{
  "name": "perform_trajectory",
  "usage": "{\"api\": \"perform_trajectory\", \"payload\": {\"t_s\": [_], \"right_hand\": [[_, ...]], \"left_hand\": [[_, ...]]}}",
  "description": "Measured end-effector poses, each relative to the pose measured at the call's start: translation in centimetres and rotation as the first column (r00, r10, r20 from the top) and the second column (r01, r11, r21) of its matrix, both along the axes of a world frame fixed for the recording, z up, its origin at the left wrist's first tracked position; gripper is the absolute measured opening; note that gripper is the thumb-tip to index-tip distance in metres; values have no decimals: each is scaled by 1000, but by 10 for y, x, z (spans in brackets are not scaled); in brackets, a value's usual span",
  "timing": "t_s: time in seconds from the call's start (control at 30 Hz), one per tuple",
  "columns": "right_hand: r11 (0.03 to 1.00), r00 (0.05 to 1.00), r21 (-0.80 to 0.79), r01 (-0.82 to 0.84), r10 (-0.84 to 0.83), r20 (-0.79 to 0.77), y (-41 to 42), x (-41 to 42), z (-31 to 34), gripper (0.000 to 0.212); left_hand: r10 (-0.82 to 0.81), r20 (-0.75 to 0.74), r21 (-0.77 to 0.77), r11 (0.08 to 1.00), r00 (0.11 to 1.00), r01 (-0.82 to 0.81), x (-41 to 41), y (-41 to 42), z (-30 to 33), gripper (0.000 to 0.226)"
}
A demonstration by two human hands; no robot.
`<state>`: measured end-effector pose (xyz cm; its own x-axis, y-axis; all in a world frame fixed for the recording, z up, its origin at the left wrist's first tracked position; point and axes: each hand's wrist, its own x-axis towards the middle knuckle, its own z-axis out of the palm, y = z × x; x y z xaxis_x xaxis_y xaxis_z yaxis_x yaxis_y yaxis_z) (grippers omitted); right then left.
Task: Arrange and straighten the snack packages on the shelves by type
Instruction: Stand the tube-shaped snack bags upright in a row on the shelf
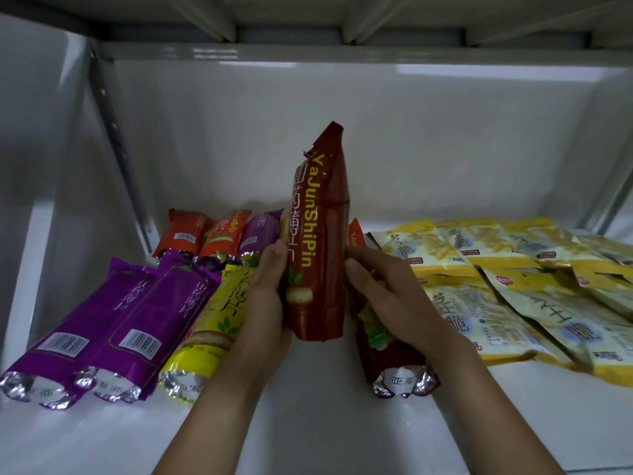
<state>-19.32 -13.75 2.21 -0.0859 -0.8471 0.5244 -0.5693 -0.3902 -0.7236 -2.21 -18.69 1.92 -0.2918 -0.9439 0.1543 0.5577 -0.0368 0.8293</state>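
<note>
A dark red snack tube [320, 241] stands upright in mid-shelf, lifted off the shelf floor. My left hand [265, 299] grips its lower left side. My right hand [383, 296] touches its right edge and lies over a second dark red tube [394, 358] that rests flat on the shelf. To the left lie two purple tubes [102, 323] and a yellow tube [212, 320]. Behind them sit two orange-red tubes [202, 238] and a purple tube [258, 234]. Flat yellow bags [507, 286] cover the right side.
The white shelf floor [308, 406] has bare room at the front between my forearms. A metal upright [116, 149] runs down the back left. The shelf above [308, 25] hangs low over the space.
</note>
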Motion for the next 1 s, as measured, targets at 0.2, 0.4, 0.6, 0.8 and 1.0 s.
{"api": "perform_trajectory", "payload": {"t_s": [0.2,0.4,0.6,0.8,1.0], "right_hand": [[993,989,12,-118,116,96,3,3,2,47],[999,994,31,11,-14,104,-1,7,4,67],[994,992,56,-92,86,96,4,5,4,56],[993,997,95,-64,60,37,2,6,5,50],[994,997,86,-61,56,53,3,9,5,38]], "left_hand": [[145,178,-148,982,973,-119,-2,-7,-3,34],[-4,101,-113,993,995,15,0,-1,0,58],[51,123,-160,987,991,-30,2,5,2,45],[70,79,-63,996,994,-65,5,3,5,59],[56,34,-61,997,998,-54,5,4,6,68]]}}
